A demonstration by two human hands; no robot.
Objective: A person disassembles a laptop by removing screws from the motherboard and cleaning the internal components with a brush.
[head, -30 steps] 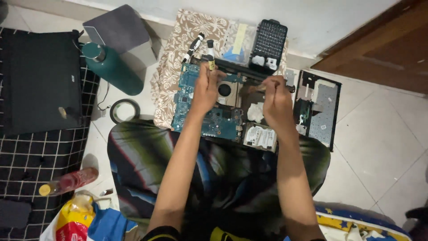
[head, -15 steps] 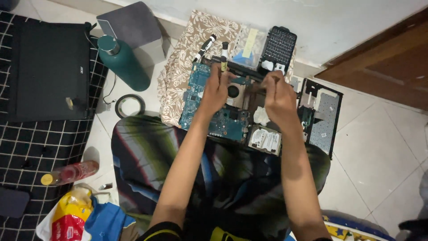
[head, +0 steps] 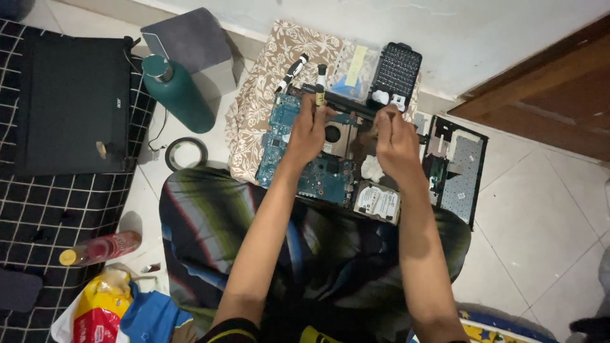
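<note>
A yellow and red plastic snack bag (head: 95, 311) lay crumpled at the bottom left corner, just beside a blue cloth. Above it, a clear bottle (head: 101, 248) with a yellow cap lay on its side, wrapped in a red label. A white rectangular label covered the top of the silver hard drive (head: 377, 202), which sat at the near edge of the opened laptop. A clear plastic packet (head: 353, 68) with a yellow strip rested on the patterned cloth by the wall.

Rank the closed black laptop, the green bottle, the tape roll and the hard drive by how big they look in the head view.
1. Laptop
2. Bottle
3 and 4. Tape roll and hard drive look about alike; no ranking between them.
</note>
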